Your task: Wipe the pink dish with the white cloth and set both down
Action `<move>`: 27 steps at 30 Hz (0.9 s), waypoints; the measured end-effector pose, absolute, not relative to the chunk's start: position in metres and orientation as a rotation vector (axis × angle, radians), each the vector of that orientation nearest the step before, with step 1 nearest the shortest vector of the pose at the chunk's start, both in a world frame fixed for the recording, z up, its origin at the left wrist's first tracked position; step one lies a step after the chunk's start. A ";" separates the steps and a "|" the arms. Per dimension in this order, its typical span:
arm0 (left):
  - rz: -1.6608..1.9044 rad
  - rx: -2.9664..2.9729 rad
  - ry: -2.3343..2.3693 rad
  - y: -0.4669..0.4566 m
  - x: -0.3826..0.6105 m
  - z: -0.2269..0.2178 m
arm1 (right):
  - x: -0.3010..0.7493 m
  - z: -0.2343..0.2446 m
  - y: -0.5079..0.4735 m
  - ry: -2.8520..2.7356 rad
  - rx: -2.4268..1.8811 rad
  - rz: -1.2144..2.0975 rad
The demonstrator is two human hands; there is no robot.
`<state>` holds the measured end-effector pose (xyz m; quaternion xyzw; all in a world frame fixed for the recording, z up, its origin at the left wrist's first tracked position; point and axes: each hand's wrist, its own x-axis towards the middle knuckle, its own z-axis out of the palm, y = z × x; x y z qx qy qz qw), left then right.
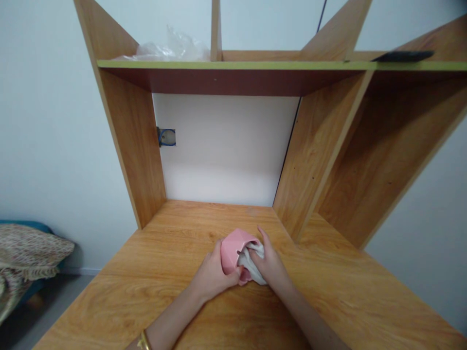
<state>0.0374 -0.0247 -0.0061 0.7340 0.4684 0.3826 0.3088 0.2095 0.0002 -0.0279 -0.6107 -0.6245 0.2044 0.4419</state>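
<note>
The wooden desk [146, 272] has a smooth, wavy brown grain. On it stands a boxy wood-grain shelf unit [255, 78] with a green-edged board, framing a flat white back panel [226, 150]. At far left is a coarse, fringed woven throw [32, 248]; a thin, crinkled clear plastic bag [175, 48] lies on the upper board, left of a flat dark object [403, 56]. Above the desk's middle, the left hand [216, 276] grips a glossy pink, faceted pot [231, 251], tipped with its opening rightward; whether it touches the wood I cannot tell. The right hand [270, 264] clutches a soft, bunched white cloth [251, 268] partly inside the pot. Fingers and cloth hide much of the opening. A gold bracelet [144, 340] circles the left wrist.
</note>
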 end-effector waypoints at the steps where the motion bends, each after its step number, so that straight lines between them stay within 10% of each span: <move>1: 1.020 1.935 1.231 -0.025 0.037 -0.006 | 0.209 -0.028 0.000 -1.537 -1.497 0.517; 27: 1.174 1.811 1.177 -0.023 0.050 -0.015 | 0.197 -0.030 0.004 -1.251 -1.379 0.628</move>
